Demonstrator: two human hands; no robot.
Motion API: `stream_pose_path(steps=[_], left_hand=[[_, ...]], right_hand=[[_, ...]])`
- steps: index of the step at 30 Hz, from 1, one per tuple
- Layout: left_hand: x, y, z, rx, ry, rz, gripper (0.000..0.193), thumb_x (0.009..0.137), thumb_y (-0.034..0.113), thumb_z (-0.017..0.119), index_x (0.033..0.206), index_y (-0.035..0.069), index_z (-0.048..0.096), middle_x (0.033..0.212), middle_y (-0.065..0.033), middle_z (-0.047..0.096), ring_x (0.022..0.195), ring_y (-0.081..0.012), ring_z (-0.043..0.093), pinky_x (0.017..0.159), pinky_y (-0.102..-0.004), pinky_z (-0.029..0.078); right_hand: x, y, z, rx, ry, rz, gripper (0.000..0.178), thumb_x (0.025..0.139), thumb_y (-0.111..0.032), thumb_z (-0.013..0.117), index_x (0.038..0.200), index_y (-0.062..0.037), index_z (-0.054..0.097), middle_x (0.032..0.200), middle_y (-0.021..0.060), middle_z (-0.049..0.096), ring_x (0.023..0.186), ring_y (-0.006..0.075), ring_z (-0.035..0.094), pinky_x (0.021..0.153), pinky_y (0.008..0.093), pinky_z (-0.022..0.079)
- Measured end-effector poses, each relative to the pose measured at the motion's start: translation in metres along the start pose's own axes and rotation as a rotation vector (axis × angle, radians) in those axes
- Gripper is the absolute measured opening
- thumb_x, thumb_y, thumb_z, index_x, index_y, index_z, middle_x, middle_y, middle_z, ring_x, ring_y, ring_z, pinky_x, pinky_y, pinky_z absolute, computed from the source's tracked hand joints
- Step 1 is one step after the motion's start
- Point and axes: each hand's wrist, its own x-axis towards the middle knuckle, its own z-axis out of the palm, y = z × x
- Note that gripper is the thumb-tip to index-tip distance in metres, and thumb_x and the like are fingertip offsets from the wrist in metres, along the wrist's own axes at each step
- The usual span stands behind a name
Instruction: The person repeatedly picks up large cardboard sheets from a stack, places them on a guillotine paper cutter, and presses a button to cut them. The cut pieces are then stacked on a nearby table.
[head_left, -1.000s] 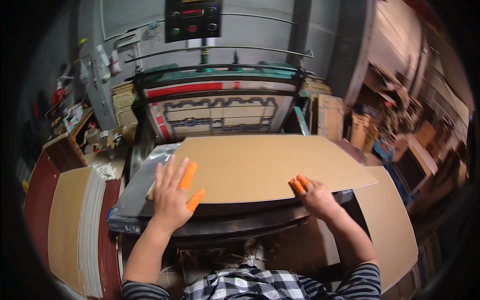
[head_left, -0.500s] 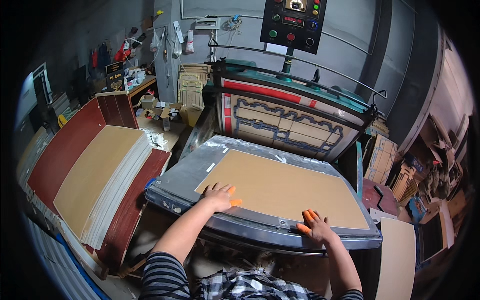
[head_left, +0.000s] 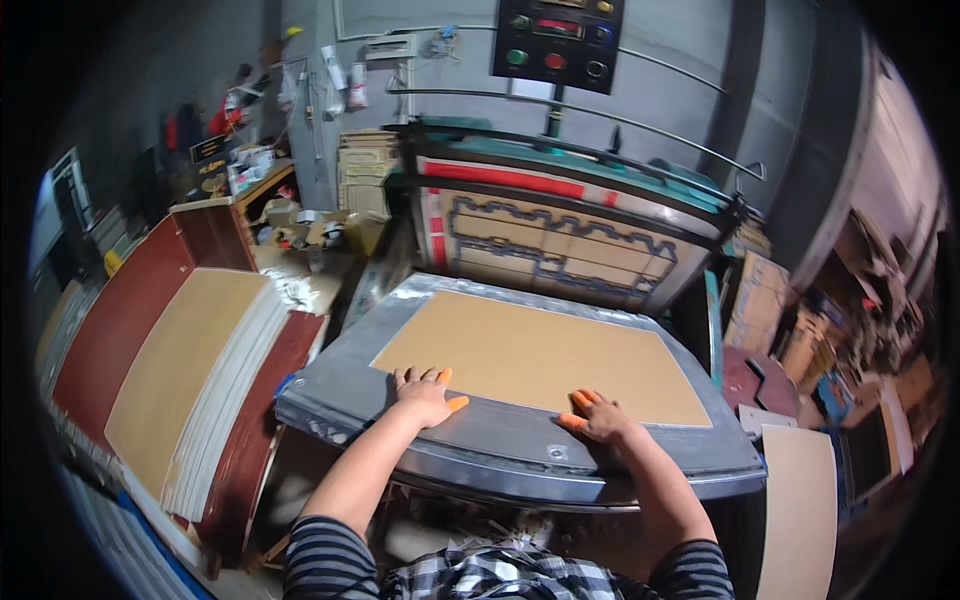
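You've got the tan cardboard sheet [head_left: 545, 350] lying flat on the grey metal bed [head_left: 335, 390] right in front of you, its near edge set in a bit from the bed's front lip. Your left hand [head_left: 424, 400] is at the sheet's near-left corner, fingers spread and palm down, not gripping anything. Your right hand [head_left: 600, 418] is further along that same near edge, fingers loosely out, also not clutching anything. Both hands have orange finger covers [head_left: 457, 404] on.

Just behind the bed, the press's raised panel [head_left: 600, 262] leans back with its dark zigzag outlines facing you, and the black control box [head_left: 557, 45] sits above it. Off to your left there's a stack of tan sheets [head_left: 185, 370] against dark red boards [head_left: 120, 345]. Another tan sheet [head_left: 800, 510] is low on your right.
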Motion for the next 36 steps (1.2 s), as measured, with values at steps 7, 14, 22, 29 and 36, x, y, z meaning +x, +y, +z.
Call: stream_pose_path(steps=[7,14,22,29,36], left_hand=[[-0.008,0.078,-0.012,0.037,-0.080,0.367,0.077,0.090,0.066,0.041,0.148,0.016,0.033,0.157,-0.0045,0.024,0.145,-0.0353,0.016,0.116,-0.0541,0.009],[-0.005,0.084,0.005,-0.007,-0.148,0.303,0.074,0.093,0.064,0.037,0.150,0.017,0.029,0.158,-0.0044,0.021,0.145,-0.0348,0.014,0.115,-0.0520,0.014],[0.001,0.084,0.014,-0.039,-0.111,0.327,0.088,0.086,0.076,0.031,0.150,0.015,0.028,0.158,-0.0066,0.020,0.144,-0.0403,0.014,0.115,-0.0546,0.008],[0.000,0.072,0.027,0.016,-0.010,0.305,0.087,0.085,0.076,0.032,0.148,0.017,0.031,0.152,-0.0050,0.032,0.136,-0.0333,0.030,0.111,-0.0541,0.017],[0.002,0.081,0.043,-0.081,0.457,0.462,0.071,0.080,0.067,0.055,0.121,0.010,0.060,0.127,-0.0021,0.054,0.110,-0.0383,0.050,0.090,-0.0570,0.039]], right_hand=[[0.008,0.001,-0.003,0.005,0.008,-0.030,0.089,0.085,-0.079,0.032,0.148,-0.0166,0.034,0.154,0.0086,0.030,0.143,0.0258,0.024,0.112,0.0512,0.021],[0.002,0.008,0.002,-0.002,0.006,-0.017,0.090,0.084,-0.079,0.034,0.146,-0.0146,0.037,0.151,0.0103,0.035,0.142,0.0268,0.025,0.112,0.0493,0.022],[0.051,0.021,-0.062,-0.113,0.197,-0.136,0.073,0.089,-0.066,0.044,0.142,-0.0148,0.041,0.146,0.0132,0.041,0.130,0.0353,0.043,0.107,0.0413,0.037],[0.100,-0.071,-0.329,-0.241,1.350,-0.345,0.088,0.077,-0.018,0.069,0.151,-0.0139,0.021,0.145,0.0242,0.033,0.126,0.0360,0.045,0.097,0.0490,0.042],[0.125,-0.097,-0.414,-0.348,1.292,0.121,0.062,0.085,-0.014,0.052,0.145,-0.0219,0.038,0.141,0.0152,0.042,0.131,0.0317,0.042,0.098,0.0538,0.038]])
